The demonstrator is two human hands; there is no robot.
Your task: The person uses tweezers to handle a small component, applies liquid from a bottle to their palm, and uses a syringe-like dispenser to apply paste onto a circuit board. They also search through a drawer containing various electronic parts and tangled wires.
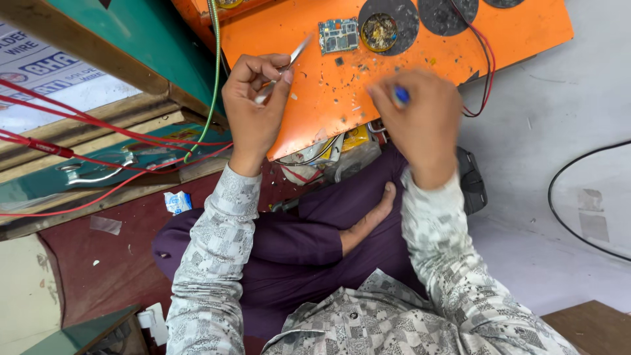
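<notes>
Orange and littered with small scraps, the work board [394,52] carries a small green circuit board [338,35] near its far edge, just beyond the left hand [253,98], which is closed on metal tweezers [284,69] whose long axis points up toward that circuit board. The right hand [420,118] is farther away, nearer the board's near edge, closed around a blue-tipped tool [401,96]. This hand is blurred and hides most of the tool, so I cannot tell its kind.

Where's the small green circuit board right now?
The small green circuit board lies at the orange work surface's far edge, just left of a round tin of debris.
</notes>
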